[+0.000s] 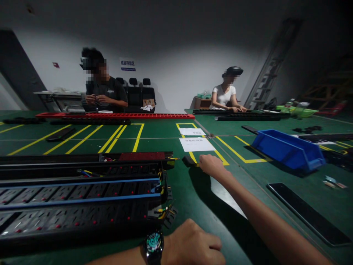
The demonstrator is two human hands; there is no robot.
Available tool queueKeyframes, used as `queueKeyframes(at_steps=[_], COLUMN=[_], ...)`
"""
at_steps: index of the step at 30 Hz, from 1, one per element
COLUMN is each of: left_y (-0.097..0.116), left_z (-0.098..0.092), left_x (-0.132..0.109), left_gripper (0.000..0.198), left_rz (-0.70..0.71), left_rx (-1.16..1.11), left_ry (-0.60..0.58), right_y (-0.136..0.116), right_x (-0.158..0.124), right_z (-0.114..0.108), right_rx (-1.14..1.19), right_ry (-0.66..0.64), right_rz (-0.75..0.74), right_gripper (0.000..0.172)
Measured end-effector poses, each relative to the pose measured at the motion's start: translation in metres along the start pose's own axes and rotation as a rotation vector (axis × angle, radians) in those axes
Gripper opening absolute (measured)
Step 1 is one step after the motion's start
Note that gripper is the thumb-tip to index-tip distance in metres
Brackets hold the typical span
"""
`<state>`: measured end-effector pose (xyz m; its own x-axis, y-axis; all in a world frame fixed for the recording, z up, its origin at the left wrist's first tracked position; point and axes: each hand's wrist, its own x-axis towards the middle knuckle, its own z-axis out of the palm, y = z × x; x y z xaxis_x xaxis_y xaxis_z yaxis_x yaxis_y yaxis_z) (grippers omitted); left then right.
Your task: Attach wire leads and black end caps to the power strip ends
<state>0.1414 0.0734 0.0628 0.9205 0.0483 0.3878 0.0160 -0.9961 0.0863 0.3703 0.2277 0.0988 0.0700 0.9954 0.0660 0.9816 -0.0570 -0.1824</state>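
Note:
My right hand [211,165] reaches over the green table with its fingers curled closed, at the lower end of a yellow-outlined box. Just left of its fingertips lies a small black block [189,161]; whether they touch it I cannot tell. My left hand [194,243] is low in front, its fingers curled and whatever they hold hidden. A watch [153,243] sits on that wrist. To the left of my hands lie long black power strips [91,213] with red-dotted sockets, some edged in blue. Loose yellow and green wires [162,210] stick out of their right ends.
Two white paper sheets [197,144] lie beyond my right hand. A blue bin [286,151] and a black flat slab [306,213] are at the right. A long red rack [116,116] crosses the back. Two people [106,90] work across the table.

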Motion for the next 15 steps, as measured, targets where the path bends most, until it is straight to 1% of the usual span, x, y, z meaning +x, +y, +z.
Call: queueKeyframes(at_steps=[5,9,13,15], left_y=[0.0014,0.0023,0.0025,0.0025], left_z=[-0.0006,-0.0031,-0.0038,-0.0036], left_x=[0.0008,0.0017,0.0022,0.0024], left_gripper=[0.045,0.046,0.047,0.047], left_rz=[-0.002,-0.002,0.003,0.0], left_rx=[0.011,0.023,0.018,0.02], left_ry=[0.019,-0.01,-0.04,-0.056], right_y=[-0.002,-0.0007,0.0021,0.0036], right_x=[0.0022,0.0016,0.0009,0.0023], right_z=[-0.0015,0.0005,0.0024,0.0006], right_rx=[0.04,0.103,0.197,0.291], right_ry=[-0.029,-0.021,0.021,0.094], right_rz=[-0.092,-0.139,-0.157,-0.156], right_gripper=[0.014,0.012,0.017,0.019])
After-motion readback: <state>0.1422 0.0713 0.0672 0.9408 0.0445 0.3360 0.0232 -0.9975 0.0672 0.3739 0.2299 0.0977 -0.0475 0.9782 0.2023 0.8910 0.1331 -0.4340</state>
